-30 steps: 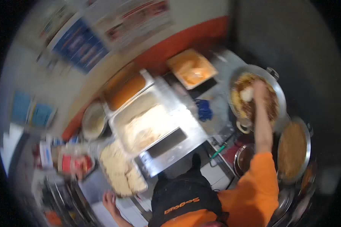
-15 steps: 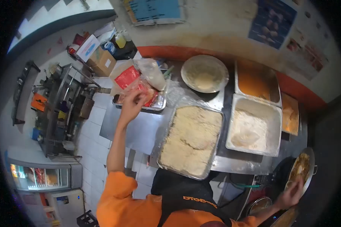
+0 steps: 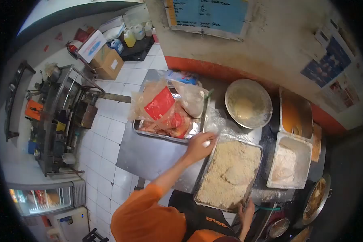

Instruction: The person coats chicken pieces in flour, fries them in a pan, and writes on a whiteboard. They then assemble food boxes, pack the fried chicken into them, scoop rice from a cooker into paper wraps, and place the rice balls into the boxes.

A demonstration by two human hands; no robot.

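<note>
A metal tray (image 3: pixel 203 176) full of pale yellow crumbs (image 3: pixel 226 161) lies in front of me, with a rounded lump (image 3: pixel 236 175) at the surface. At its far left corner, my left hand (image 3: pixel 199 148) is closed, with a small white spot at its fingers that I cannot identify. My right hand (image 3: pixel 247 212) grips the tray's near right corner. Left of the tray, a second metal tray (image 3: pixel 169 136) holds clear and red plastic bags (image 3: pixel 159 103) and reddish contents. Crumpled clear plastic (image 3: pixel 220 123) lies between the trays.
A wide metal bowl (image 3: pixel 249 86) with pale powder stands at the back. To the right are a container of orange liquid (image 3: pixel 293 109) and a white container of flour (image 3: pixel 287 161). A frying pan (image 3: pixel 314 200) sits farther right. Shelving (image 3: pixel 64 117) stands at left.
My left hand has left the bagged goods and moved right to the crumb tray's corner. My right hand has come from the frying pan to the tray. The view has shifted.
</note>
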